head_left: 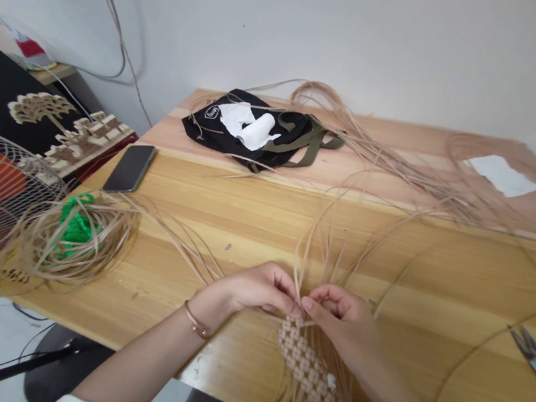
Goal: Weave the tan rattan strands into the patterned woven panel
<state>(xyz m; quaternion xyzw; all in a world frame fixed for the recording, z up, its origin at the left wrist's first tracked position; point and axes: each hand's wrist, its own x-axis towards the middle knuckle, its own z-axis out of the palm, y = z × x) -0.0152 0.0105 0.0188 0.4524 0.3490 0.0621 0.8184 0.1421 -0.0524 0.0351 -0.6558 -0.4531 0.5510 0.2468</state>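
Pale cane strands (314, 255) rise from a knotted beige cane panel (308, 368) at the near edge of a light wooden table (442, 281). Left hand (255, 288) and right hand (338, 319) meet at the panel's top, fingers pinched closed on the strands. A coil of cane around green cord (74, 232) lies well left; blue-handled scissors (535, 365) lie right.

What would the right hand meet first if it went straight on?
The right hand would meet the pale strands pinched above the knotted weave; the left hand lies just beyond, though depth is unclear.
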